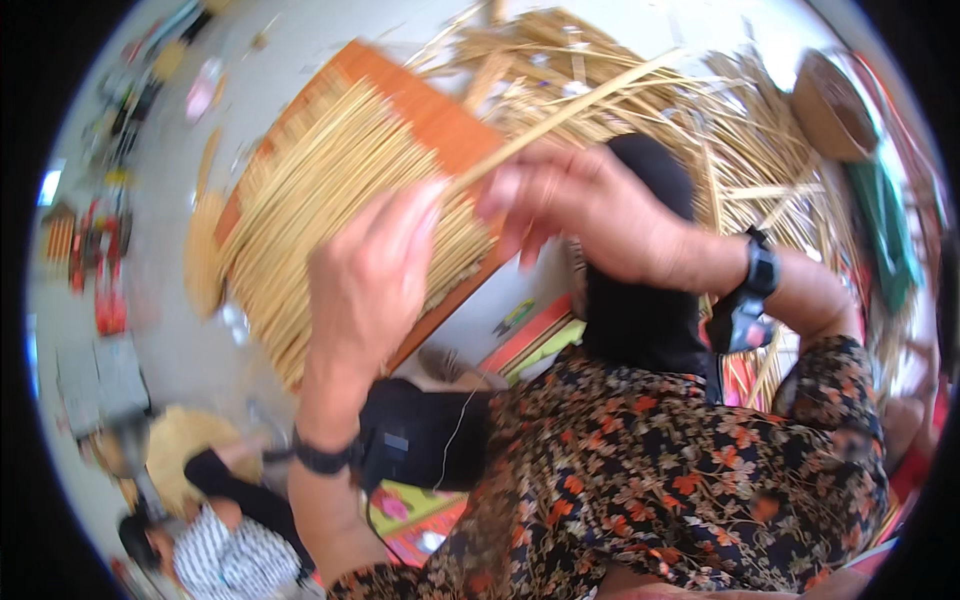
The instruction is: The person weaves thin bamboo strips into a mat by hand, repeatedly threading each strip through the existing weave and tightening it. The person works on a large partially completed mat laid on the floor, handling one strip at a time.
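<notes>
1. A long pale reed strip runs slantwise from the upper right down to the fingers of the right hand, whose grip is pinched around its lower end.
2. The strip's lower end meets the edge of a partly woven mat of pale straw strands, which lies tilted over an orange board.
3. The left hand is raised in front of the mat with its fingers pressed against the strands near the same edge; its grip looks flat rather than clenched, and whether it pinches any strand I cannot tell, since the frame is blurred.
4. Each wrist wears a dark band: one on the left wrist and a bulkier one on the right wrist.
5. The forearms come out of dark floral sleeves.
6. Behind the board a loose heap of straw spreads across the floor.
7. A brown round basket sits at the heap's upper right edge.
8. At the lower left another person in a striped top sits beside a round straw piece.
</notes>
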Demonstrator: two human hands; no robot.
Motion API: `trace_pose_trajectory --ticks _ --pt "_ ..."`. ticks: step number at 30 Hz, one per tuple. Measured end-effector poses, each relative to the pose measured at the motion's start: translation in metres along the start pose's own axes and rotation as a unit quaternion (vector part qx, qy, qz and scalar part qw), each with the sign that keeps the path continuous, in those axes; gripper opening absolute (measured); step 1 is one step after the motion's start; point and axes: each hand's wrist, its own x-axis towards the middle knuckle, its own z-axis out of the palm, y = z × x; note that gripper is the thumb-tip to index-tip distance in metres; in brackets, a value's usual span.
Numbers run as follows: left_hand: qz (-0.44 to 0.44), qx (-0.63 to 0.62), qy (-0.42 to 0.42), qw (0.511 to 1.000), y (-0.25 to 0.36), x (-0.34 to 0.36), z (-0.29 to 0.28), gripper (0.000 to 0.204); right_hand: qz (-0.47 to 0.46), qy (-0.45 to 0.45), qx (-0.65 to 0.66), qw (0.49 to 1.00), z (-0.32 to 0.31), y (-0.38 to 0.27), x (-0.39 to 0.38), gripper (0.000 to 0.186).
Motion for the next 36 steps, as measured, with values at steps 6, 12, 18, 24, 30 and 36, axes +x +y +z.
trace_pose_trajectory --ticks 6,12,18,24,30,36 --pt "-0.099 0.070 -0.045 0.992 -0.010 -0.049 0.003 0.024 -0.147 0.035 -0.172 0.973 -0.016 0.026 -0.093 0.016" --pt "-0.269 -0.115 -0.097 0.951 -0.003 -0.053 0.025 0.024 0.010 0.272 -0.126 0.954 -0.111 0.110 -0.093 0.019" --pt "-0.384 -0.313 -0.076 0.865 0.012 -0.049 0.033 0.024 0.077 0.363 -0.386 0.845 -0.226 0.248 -0.089 0.023" --pt "-0.482 -0.406 -0.062 0.774 0.022 -0.037 0.014 0.023 0.108 0.414 -0.547 0.720 -0.274 0.270 -0.064 0.021" --pt "-0.507 -0.520 -0.111 0.678 0.007 -0.041 -0.002 0.022 0.030 0.374 -0.265 0.888 -0.211 0.229 -0.030 0.024" --pt "-0.499 -0.495 -0.181 0.688 0.006 -0.046 -0.007 0.023 -0.056 0.126 -0.003 0.990 -0.085 0.105 -0.009 0.035"
